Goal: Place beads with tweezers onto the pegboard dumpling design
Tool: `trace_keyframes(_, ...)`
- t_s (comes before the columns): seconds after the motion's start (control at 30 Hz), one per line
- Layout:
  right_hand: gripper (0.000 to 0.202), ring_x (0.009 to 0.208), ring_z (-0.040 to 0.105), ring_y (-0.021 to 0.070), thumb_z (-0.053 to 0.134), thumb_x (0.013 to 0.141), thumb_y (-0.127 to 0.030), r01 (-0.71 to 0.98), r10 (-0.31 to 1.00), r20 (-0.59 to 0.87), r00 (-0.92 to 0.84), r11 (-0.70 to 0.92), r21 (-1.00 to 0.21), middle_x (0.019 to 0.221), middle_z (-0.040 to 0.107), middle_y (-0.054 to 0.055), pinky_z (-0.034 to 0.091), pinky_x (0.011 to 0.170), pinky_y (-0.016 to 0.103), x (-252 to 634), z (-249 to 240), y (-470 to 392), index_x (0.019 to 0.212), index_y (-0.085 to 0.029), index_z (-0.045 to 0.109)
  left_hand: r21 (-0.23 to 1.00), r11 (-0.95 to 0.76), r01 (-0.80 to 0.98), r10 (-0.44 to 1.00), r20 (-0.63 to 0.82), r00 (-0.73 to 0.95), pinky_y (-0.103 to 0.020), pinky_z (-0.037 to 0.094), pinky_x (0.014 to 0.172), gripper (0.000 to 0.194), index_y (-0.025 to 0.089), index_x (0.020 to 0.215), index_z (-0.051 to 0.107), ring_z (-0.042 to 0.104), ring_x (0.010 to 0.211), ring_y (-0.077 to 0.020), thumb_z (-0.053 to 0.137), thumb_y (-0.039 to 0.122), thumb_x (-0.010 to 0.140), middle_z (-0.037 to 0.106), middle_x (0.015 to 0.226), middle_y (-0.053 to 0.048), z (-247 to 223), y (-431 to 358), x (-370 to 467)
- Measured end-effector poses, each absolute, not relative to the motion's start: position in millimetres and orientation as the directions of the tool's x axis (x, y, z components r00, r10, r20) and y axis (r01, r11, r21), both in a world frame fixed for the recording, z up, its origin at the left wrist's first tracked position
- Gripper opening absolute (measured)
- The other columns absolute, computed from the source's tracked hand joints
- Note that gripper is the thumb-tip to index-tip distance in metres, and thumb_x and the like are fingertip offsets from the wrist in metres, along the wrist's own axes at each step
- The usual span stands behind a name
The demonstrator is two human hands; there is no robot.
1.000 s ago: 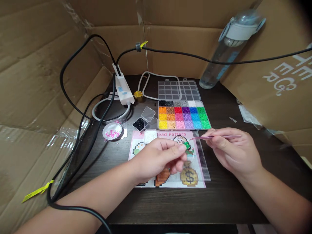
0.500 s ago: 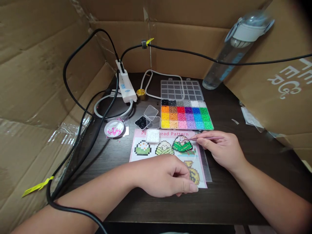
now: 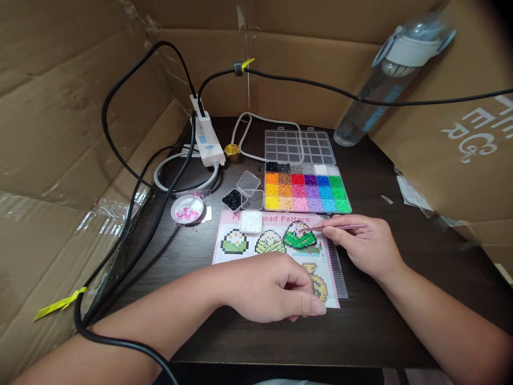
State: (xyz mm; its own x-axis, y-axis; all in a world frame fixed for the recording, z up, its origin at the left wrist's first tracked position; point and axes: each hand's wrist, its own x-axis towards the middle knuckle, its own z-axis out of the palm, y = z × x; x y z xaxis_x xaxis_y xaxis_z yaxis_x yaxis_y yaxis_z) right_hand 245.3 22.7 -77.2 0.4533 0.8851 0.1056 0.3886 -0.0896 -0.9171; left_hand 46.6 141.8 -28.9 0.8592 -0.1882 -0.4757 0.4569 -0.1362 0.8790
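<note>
My right hand (image 3: pixel 363 240) pinches pink tweezers (image 3: pixel 344 226), whose tips touch the bead figure (image 3: pixel 300 237) of green, white and black beads at the pattern sheet's upper right. My left hand (image 3: pixel 276 289) lies curled on the lower part of the pattern sheet (image 3: pixel 228 258); its fingers are folded under, and anything inside them is hidden. A clear pegboard (image 3: pixel 339 272) sticks out past the sheet's right edge. On the sheet's top edge sits a small box of white beads (image 3: pixel 251 222). Beside it is an open box of black beads (image 3: pixel 232 199).
Behind the sheet lies a sorted bead case (image 3: pixel 308 187) with its lid open. A white dish (image 3: pixel 188 208) of pink and white beads is at left. Black cables (image 3: pixel 150 235) hang across the left forearm, near a power strip (image 3: pixel 208 140). A bottle (image 3: pixel 372 96) leans at back right.
</note>
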Motion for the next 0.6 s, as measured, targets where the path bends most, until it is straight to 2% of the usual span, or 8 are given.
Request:
trace_keyframes(0.47,0.009,0.077,0.074,0.0206,0.076,0.077,-0.032,0.367,0.877,0.086,0.472,-0.107,-0.924,0.085,0.078,0.004,0.061,0.07,0.029,244.2,-76.6,22.5,0.079,-0.024,0.078,0.882,-0.161,0.442,-0.182,-0.467,0.865,-0.019,0.038,0.054,0.035,0.016,0.07,0.059,0.048,0.058,-0.0075,0.057,0.045,0.089,0.059,0.066,0.001,-28.8,142.0,46.3)
trace_keyframes(0.6,0.01,0.065,0.068,0.0175,0.077,0.076,-0.031,0.309,0.859,0.058,0.509,-0.12,-0.944,0.08,0.077,0.004,0.057,0.061,0.03,247.0,-77.3,22.9,0.082,-0.023,0.078,0.894,-0.094,0.437,-0.197,-0.447,0.872,-0.019,0.038,0.053,0.034,0.015,0.069,0.058,0.047,0.057,-0.0071,0.058,0.042,0.089,0.058,0.066,0.001,-27.9,141.7,45.7)
